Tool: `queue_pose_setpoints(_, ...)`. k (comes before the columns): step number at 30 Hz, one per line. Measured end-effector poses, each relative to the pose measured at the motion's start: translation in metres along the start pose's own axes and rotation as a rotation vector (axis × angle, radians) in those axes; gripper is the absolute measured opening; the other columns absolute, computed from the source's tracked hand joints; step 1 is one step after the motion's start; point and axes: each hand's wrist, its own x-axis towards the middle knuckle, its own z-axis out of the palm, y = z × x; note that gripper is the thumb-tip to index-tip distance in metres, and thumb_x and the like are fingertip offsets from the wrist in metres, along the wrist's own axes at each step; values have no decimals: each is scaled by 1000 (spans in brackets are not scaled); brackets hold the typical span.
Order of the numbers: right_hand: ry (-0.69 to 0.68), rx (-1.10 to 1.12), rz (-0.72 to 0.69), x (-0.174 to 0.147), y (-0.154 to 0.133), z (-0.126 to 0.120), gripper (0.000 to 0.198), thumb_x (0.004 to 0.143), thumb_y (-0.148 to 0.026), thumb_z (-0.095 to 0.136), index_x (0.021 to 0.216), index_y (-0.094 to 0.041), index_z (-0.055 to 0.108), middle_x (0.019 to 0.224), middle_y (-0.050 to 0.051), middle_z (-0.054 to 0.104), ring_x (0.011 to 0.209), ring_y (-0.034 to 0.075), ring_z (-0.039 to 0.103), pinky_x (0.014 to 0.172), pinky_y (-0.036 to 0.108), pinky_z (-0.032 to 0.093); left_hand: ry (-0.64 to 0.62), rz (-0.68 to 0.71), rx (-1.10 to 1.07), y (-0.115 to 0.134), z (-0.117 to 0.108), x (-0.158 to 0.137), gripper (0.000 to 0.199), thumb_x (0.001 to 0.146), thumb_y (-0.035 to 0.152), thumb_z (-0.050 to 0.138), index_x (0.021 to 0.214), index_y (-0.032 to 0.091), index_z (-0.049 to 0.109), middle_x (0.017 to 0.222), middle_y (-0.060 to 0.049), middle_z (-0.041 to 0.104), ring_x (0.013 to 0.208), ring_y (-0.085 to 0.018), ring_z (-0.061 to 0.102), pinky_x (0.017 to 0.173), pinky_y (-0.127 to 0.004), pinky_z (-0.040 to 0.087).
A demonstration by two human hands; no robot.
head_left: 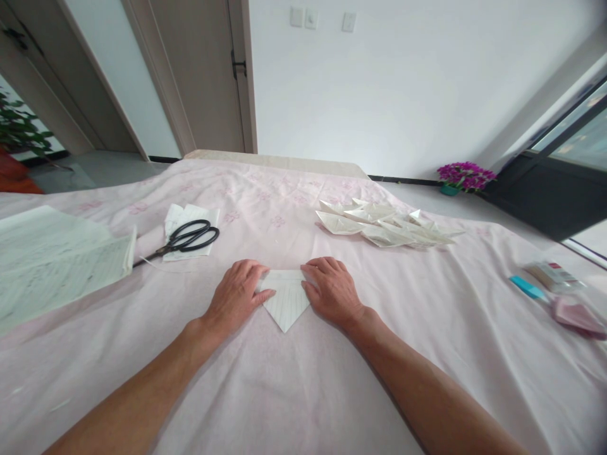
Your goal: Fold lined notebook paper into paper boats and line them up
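Note:
A folded sheet of lined paper lies on the pink cloth, its point toward me and its straight edge away. My left hand grips its left corner, the thumb on top and the fingers along the far edge. At the right corner my right hand has the same hold, thumb and fingers closed on the paper. Beyond my right hand sits a group of folded paper boats. Black-handled scissors rest on small paper pieces beyond my left hand.
Large written sheets cover the left side of the pink cloth. On the right lie a blue object, a clear-wrapped packet and a pink item. A pot of purple flowers stands on the floor by the wall.

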Motion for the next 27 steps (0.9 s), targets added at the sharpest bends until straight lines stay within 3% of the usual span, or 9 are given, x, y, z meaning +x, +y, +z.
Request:
queue_pose_setpoints(17,11,46,-29,-1,1,2,26,89,-22,58,115,-21,64,116,8,63,105,23,52,93,38,39,27,3,-66,2,-2,0,27,82,28,70,102,20,54,109,-7,57,106,-25,53,93,-43,47)
queue_pose_setpoints(23,-13,60,-34,-1,1,1,22,91,-20,54,111,-21,64,112,7,64,104,22,53,91,37,39,31,14,-47,2,-1,0,41,84,28,68,119,21,49,115,-8,57,109,-26,53,94,-44,47)
queue_pose_setpoints(27,-21,54,0,0,1,0,24,92,-21,52,113,-21,64,111,7,64,102,22,53,91,36,39,12,9,-20,1,0,0,42,85,31,68,121,23,50,115,-7,57,109,-26,53,94,-44,47)
